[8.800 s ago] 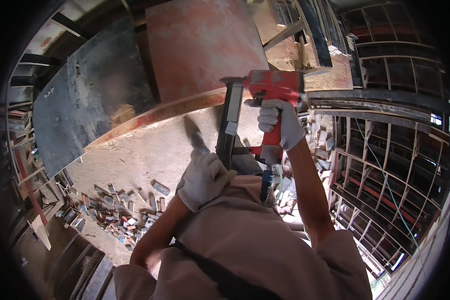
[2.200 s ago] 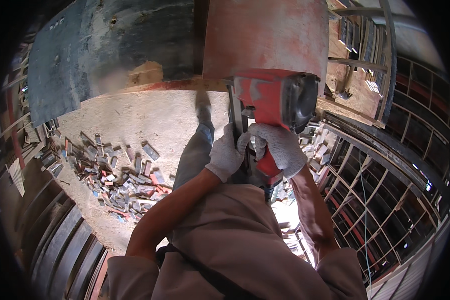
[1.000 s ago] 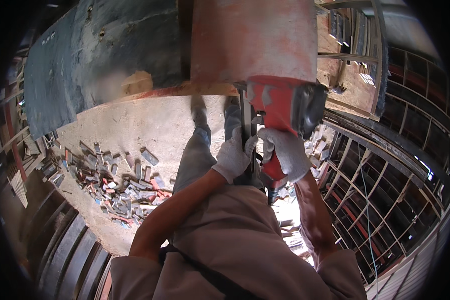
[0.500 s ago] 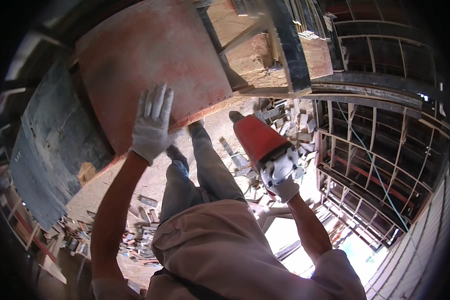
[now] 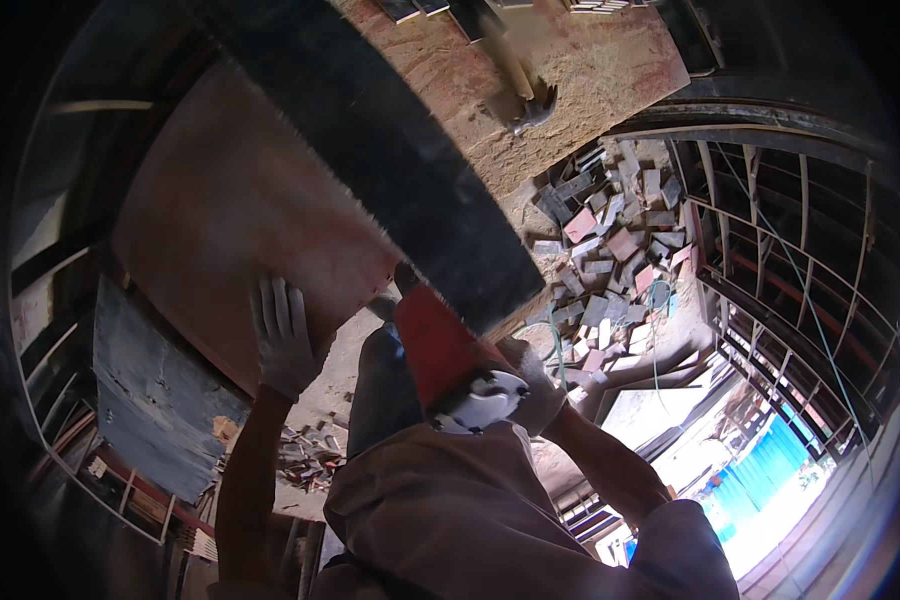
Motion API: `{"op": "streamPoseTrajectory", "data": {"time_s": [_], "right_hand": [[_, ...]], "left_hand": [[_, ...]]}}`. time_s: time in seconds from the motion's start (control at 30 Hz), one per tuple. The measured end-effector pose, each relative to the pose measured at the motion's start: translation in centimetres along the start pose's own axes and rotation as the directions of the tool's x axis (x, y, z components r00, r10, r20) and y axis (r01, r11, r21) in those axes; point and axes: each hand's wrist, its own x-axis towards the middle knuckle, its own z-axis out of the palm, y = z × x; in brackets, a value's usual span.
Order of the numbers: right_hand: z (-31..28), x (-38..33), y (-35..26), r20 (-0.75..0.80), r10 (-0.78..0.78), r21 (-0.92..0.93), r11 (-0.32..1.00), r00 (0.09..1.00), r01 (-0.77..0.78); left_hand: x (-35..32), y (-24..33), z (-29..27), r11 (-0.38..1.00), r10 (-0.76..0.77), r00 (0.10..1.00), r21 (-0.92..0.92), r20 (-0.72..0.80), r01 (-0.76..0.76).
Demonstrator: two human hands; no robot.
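My left hand (image 5: 288,342), in a pale work glove, lies with its fingers stretched out on the reddish plywood panel (image 5: 235,200), near its near edge. My gloved right hand (image 5: 538,385) is closed round a red nail gun (image 5: 435,345) with a silver bolted cap. The tool's nose points away from me, by the panel's right corner. A dark board (image 5: 370,150) with rough edges crosses above the panel and hides part of it. The tool's body covers much of the right hand's grip.
A claw hammer (image 5: 522,85) lies on a dusty wooden surface (image 5: 610,70) at the far side. Several wood offcuts (image 5: 605,290) cover the floor at right. A grey sheet (image 5: 160,385) leans at left. Metal racking (image 5: 780,250) and a thin hose (image 5: 810,310) are at right.
The nail gun and my right hand have moved left, to the panel's right corner. The dark board now shows larger, across the panel. My left hand stays flat; the view has shifted.
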Motion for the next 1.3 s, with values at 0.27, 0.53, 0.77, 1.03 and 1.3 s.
{"op": "streamPoseTrajectory", "data": {"time_s": [0.27,0.53,0.77,1.03,1.3], "right_hand": [[0.2,0.9,0.2,-0.085,0.038,-0.087,0.995,0.996,-0.046],[0.4,2.2,0.7,0.015,0.308,-0.054,0.95,0.951,-0.307],[-0.1,2.3,0.7,0.044,0.314,-0.095,0.946,0.948,-0.309],[-2.2,2.5,0.6,0.219,0.256,-0.058,0.967,0.941,-0.25],[0.7,-7.0,10.6,0.3,0.449,-0.259,0.887,0.841,-0.382]], "left_hand": [[0.8,0.3,0.4,1.0,0.0,0.999,-0.007,0.043,0.001],[1.2,0.1,1.7,0.996,0.016,1.0,0.089,0.003,-0.016],[1.1,0.6,2.1,0.981,-0.006,0.999,0.193,0.032,0.0],[-2.7,-1.8,3.1,0.989,0.02,0.991,0.142,0.133,-0.039],[-0.8,-0.2,1.3,0.998,-0.048,0.998,-0.038,-0.033,0.047]]}}
